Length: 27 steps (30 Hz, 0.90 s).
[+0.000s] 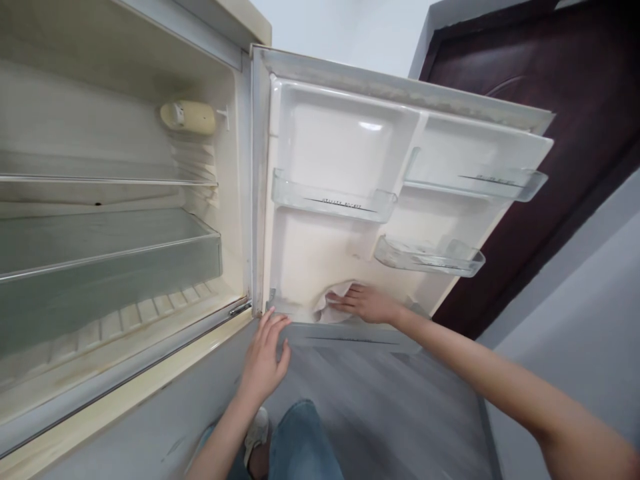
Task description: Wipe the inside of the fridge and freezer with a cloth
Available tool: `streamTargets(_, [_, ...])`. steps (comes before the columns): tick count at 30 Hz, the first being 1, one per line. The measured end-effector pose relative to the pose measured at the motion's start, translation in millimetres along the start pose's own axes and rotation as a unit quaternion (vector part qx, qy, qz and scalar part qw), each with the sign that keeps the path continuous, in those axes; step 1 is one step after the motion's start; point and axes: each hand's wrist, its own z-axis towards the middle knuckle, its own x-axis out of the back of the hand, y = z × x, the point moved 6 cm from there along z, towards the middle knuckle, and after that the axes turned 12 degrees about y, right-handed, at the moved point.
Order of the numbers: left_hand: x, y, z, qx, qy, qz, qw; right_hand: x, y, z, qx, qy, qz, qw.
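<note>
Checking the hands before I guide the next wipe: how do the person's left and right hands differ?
The right hand presses a white cloth on the inside of the fridge door, while the left hand holds no cloth and sits at the door's lower edge. The right hand's fingers lie flat; the left's are slightly curled. The right arm stretches farther out than the left. Both hands are bare and on the door.

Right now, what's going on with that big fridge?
A person stands at an open refrigerator. Their right hand presses a white cloth against the inside of the fridge door, low down. Their left hand rests near the door's lower edge. The door has clear plastic shelves above the cloth.
</note>
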Motion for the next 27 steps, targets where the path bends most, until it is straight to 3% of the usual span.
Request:
streamTargets(2, [0.4,-0.4,0.1,0.001,0.006,-0.002,1.000,0.2,1.0,-11.6,0.033,-0.015,0.005,0.999])
streamTargets(4, [0.8,-0.4,0.2,0.000,0.013,-0.003,1.000,10.1,11.2,-20.6,0.004,-0.006,-0.022,1.000])
streamTargets(7, [0.6,0.2,0.3,-0.004,0.016,-0.004,1.000,31.5,31.9,-34.5,-0.110,0.037,-0.101,0.988])
streamTargets(9, [0.4,0.7,0.4,-0.006,0.015,-0.004,1.000,42.6,42.0,-46.2,-0.202,0.082,-0.158,0.963])
streamTargets(11, [0.5,1.0,0.5,-0.007,0.013,-0.003,1.000,45.4,43.8,-56.3,-0.251,0.114,-0.192,0.942])
streamTargets(17, [0.7,0.3,0.7,-0.009,0.009,0.004,1.000,34.6,22.3,-58.0,-0.066,0.111,-0.182,0.975])
streamTargets(22, [-0.9,-0.8,0.0,-0.007,0.008,0.006,1.000,62.3,45.4,-74.3,-0.195,0.128,-0.284,0.930])
streamTargets(27, [-1.7,-0.1,-0.7,-0.013,0.005,0.002,1.000,82.6,35.1,-89.1,-0.211,0.074,-0.368,0.903])
